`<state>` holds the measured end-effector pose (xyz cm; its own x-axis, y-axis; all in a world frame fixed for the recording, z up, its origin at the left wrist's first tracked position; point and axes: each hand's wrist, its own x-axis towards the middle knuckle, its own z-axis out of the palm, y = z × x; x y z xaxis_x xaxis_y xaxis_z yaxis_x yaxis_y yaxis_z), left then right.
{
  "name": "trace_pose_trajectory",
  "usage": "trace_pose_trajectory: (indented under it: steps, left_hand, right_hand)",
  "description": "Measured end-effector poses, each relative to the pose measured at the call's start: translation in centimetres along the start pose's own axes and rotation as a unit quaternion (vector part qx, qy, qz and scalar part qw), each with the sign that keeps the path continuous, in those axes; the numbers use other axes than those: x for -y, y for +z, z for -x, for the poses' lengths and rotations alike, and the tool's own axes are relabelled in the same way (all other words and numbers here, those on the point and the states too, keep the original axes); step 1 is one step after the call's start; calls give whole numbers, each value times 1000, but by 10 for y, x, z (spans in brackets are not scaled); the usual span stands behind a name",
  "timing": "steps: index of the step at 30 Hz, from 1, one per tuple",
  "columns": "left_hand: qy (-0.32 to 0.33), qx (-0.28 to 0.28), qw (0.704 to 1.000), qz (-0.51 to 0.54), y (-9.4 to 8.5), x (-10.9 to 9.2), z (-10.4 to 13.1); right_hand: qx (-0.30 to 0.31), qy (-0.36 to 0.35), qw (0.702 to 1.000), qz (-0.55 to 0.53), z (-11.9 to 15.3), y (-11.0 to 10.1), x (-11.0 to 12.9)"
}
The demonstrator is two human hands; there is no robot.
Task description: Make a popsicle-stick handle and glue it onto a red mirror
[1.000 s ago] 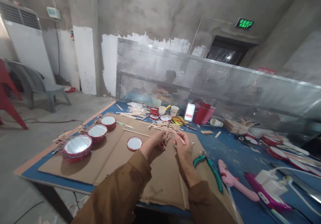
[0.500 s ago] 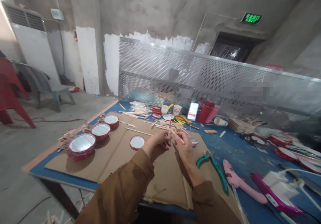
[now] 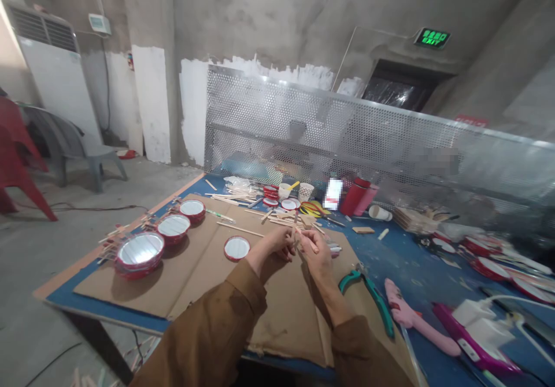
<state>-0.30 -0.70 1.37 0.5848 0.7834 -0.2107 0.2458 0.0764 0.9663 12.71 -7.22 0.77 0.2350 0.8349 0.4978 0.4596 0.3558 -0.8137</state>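
My left hand (image 3: 280,244) pinches a thin flat wooden stick (image 3: 295,220), which stands up above the fingertips over the cardboard sheet (image 3: 277,326). Close against it, my right hand (image 3: 316,249) has its fingers pressed together at the stick; whatever they grip is too small and hidden to name. Left of the hands lies a red-rimmed round lid (image 3: 237,248) with a pale face. More wooden sticks (image 3: 286,218) are heaped just behind the hands. Teal-handled pliers (image 3: 373,297) rest to the right of my right forearm.
A pink glue gun (image 3: 416,320) and a purple power strip (image 3: 472,341) with white plugs lie at right. Red tins with sticks attached (image 3: 141,251) line the left side. Paper cups (image 3: 306,190), a red bottle (image 3: 355,196) and a perforated metal panel (image 3: 277,103) stand at the back.
The fingers of my right hand have shifted slightly at the stick. Both hands otherwise keep their place, and the view has turned a little.
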Motion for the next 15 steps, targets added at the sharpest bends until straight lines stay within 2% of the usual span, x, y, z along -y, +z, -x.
trace_pose_trajectory:
  steps: [15]
  left_hand:
    - [-6, -34, 999, -4, 5, -6, 10]
  right_hand:
    - [-20, 13, 1000, 7, -2, -1, -6]
